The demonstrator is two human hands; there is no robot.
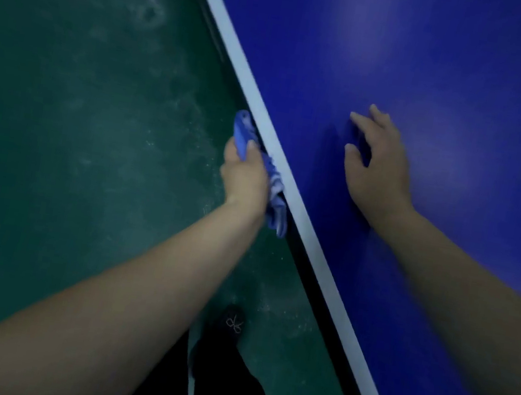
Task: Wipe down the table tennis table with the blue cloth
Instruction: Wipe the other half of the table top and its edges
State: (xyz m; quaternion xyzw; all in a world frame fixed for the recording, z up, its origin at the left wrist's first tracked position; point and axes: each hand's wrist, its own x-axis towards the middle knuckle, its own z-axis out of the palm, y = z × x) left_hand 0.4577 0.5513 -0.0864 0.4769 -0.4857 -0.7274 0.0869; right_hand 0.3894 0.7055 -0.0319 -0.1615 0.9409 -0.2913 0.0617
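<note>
The table tennis table (407, 67) fills the right half of the view, dark blue with a white line along its left edge. My left hand (245, 175) grips the bunched blue cloth (274, 186) and holds it against the outer side of that edge, just below the white line. Part of the cloth sticks out above my fingers and part hangs below my wrist. My right hand (375, 167) rests on the blue tabletop with fingers spread and fingertips touching the surface, holding nothing.
A dusty green floor (80, 102) lies left of the table. My dark shoe with white laces (233, 323) and dark trouser leg stand close to the table's edge at the bottom centre.
</note>
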